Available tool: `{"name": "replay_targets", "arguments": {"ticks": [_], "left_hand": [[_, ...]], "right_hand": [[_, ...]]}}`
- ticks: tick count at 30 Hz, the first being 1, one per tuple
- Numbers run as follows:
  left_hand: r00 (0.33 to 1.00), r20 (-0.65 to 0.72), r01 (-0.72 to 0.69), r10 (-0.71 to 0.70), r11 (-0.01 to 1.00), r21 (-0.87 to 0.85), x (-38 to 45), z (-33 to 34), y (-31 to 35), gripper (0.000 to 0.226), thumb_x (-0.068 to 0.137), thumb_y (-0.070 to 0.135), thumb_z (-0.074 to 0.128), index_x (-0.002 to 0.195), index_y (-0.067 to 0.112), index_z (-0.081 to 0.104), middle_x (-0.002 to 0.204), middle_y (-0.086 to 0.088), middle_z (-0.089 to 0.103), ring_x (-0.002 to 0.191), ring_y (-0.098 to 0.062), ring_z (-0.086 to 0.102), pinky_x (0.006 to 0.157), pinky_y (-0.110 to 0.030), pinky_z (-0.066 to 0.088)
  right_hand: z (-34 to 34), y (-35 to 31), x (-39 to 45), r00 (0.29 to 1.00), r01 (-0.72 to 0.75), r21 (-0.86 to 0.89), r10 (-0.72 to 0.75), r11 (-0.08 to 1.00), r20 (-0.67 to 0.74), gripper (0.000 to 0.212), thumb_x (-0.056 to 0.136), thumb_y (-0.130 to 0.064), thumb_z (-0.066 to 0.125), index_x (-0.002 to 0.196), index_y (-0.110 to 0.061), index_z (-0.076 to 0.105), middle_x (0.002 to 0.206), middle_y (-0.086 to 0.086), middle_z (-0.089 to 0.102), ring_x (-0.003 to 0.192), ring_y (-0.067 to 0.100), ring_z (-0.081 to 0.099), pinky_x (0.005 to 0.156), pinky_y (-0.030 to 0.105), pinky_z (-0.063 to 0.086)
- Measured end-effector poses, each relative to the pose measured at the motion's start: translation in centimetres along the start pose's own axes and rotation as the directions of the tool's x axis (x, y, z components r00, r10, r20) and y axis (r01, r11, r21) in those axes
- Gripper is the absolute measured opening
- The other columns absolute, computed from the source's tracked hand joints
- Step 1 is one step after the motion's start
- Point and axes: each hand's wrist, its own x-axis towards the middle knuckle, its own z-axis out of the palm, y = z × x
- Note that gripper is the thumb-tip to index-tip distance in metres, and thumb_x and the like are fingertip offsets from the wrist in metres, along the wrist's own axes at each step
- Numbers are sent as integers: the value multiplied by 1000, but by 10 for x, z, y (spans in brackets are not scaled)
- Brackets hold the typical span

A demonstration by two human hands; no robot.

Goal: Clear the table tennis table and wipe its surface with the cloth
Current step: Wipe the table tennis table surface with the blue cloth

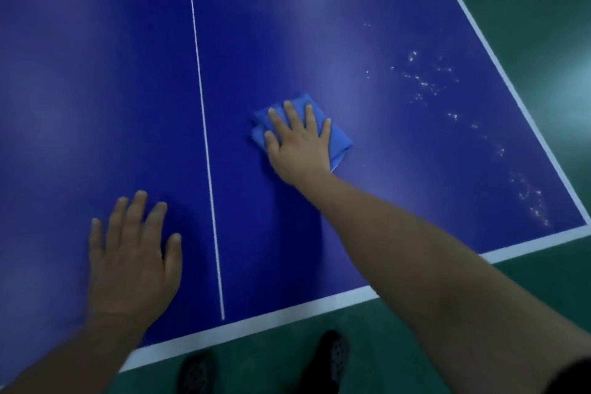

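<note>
Both your hands lie flat, fingers spread: the right hand (pixel 299 144) presses the folded blue cloth (pixel 339 141), its length slanting down-right, the left hand (pixel 134 256) on the table (pixel 96 73).

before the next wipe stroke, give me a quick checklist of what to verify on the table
1. Cloth flat under the right hand: ok, straight fingers press it down.
2. Left hand bracing on the table: ok, palm flat, left of the centre line.
3. Table cleared of objects: ok in the part in view; the rest cannot tell.
4. White specks near the right edge wiped: not ok, they lie beyond the cloth.
5. Path from the cloth to the specks free: ok.
6. Cloth clean enough: cannot tell.
</note>
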Motion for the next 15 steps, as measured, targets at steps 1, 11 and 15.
{"name": "replay_targets", "arguments": {"ticks": [1,11,15], "left_hand": [[1000,-3,6,-6,999,-32,-5,4,26,64,93,44,28,139,5,51,154,-17,37,146,-36,25,118,-59,13],[981,165,-96,106,993,-68,-25,48,155,61,98,43,27,148,11,41,161,-9,28,152,-26,14,121,-50,3],[979,176,-95,103,994,-53,-23,48,157,60,99,42,25,148,11,41,161,-9,27,152,-25,12,122,-49,1]], "right_hand": [[-6,20,15,999,-43,6,43,999,-7,55,103,-50,23,156,-38,22,166,-8,11,153,28,0,119,61,-4],[-42,246,-118,857,-516,15,516,857,9,55,103,-52,22,157,-41,15,167,-11,4,153,25,-4,119,61,-3],[-31,202,-81,768,-629,108,637,770,-68,54,102,-47,27,156,-37,26,167,-4,12,153,33,4,116,69,4]]}}
